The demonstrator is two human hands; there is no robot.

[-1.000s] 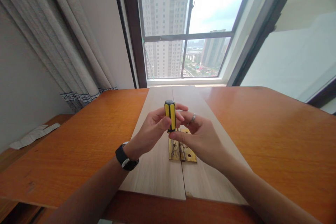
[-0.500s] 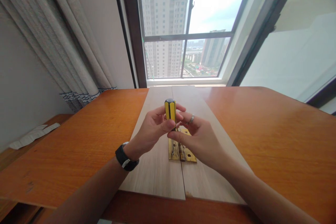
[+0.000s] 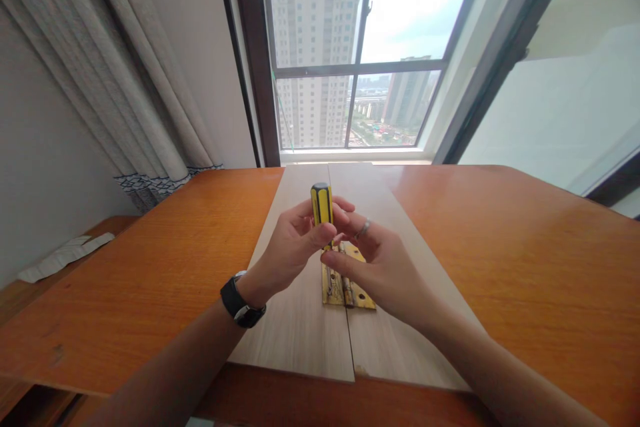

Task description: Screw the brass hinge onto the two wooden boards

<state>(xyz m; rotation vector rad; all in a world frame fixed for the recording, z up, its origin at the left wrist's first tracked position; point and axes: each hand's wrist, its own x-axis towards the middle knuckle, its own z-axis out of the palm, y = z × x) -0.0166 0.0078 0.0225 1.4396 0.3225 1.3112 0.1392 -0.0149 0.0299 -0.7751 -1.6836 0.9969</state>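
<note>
A yellow and black screwdriver (image 3: 321,203) stands nearly upright, its tip end over the near part of a brass-coloured hinge (image 3: 361,299). My left hand (image 3: 286,250) is closed round its handle, with the thumb on the near side. At the lower end of the handle, the thumb and fingers of my right hand (image 3: 387,263) curl in and pinch around the screwdriver. The hinge lies opened flat across the seam of two pale wooden boards, the left board (image 3: 290,327) and the right board (image 3: 400,353). My hands cover the far part of the hinge.
Both boards lie on an orange-brown wooden table (image 3: 165,267). Beyond its far edge is a window (image 3: 357,69) with a dark frame. A grey curtain (image 3: 115,80) hangs at the left, above a pale strip (image 3: 65,257) on a low surface.
The screwdriver's handle has turned, so its stripes show differently, and its top has shifted slightly left and up. My left thumb has moved a little to the right. Both hands stay around it.
</note>
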